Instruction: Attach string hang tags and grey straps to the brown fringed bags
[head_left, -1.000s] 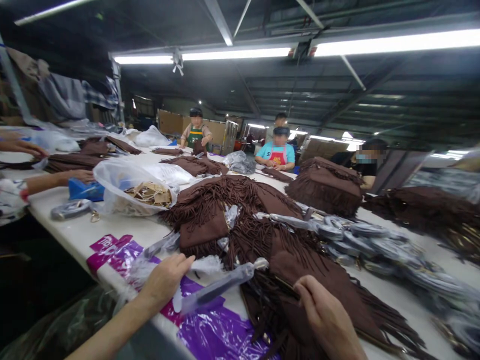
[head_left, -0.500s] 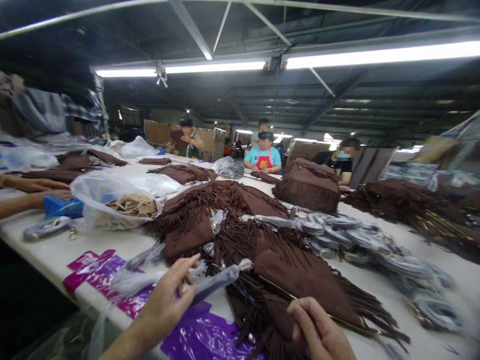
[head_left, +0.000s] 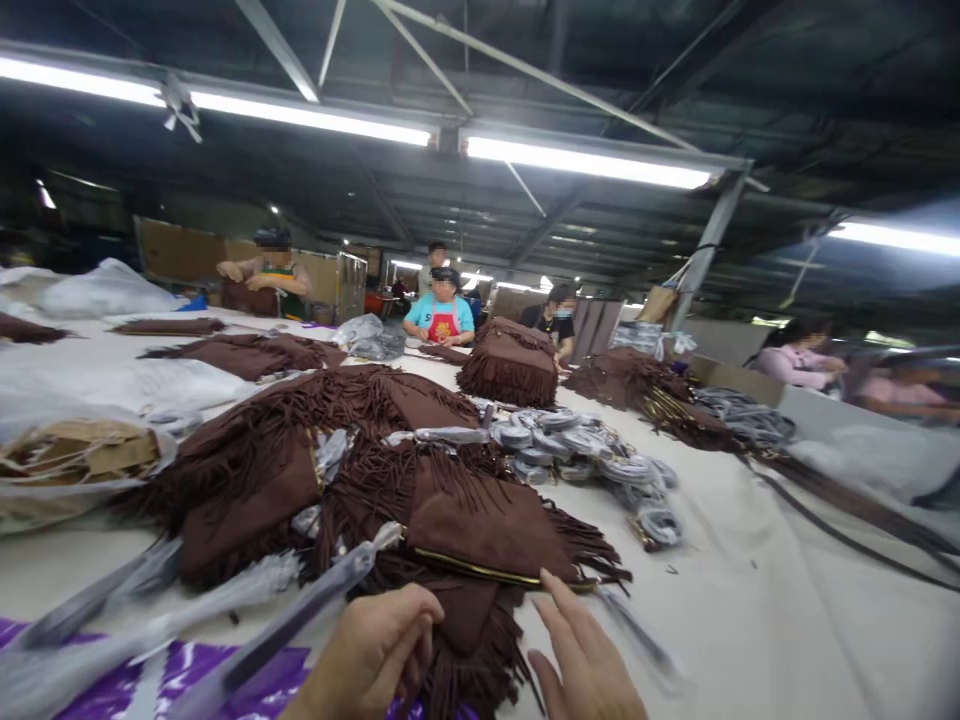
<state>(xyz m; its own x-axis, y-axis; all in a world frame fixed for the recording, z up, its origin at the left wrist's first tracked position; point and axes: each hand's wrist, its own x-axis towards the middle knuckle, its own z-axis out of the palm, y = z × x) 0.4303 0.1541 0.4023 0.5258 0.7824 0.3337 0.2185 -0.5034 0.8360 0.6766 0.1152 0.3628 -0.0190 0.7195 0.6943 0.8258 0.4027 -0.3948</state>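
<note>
A brown fringed bag [head_left: 480,525] with a gold zip edge lies on the white table [head_left: 750,610] right in front of me. My left hand [head_left: 375,655] is at its near flap, fingers curled closed into the brown fringe. My right hand [head_left: 589,660] is open, its fingers stretched out flat and its fingertips at the bag's zip edge. A long strap wrapped in clear plastic [head_left: 300,610] runs slantwise just left of my left hand.
More brown fringed bags [head_left: 300,410] are heaped behind, with a stack [head_left: 510,365] further back. A pile of plastic-wrapped straps [head_left: 600,465] lies to the right. A clear bag of cardboard tags [head_left: 75,455] is at left, purple plastic [head_left: 150,690] near me. Several people work along the far side.
My view swung right and down the table. My left hand left the wrapped strap and moved right onto the bag's fringe. My right hand opened flat by the zip edge.
</note>
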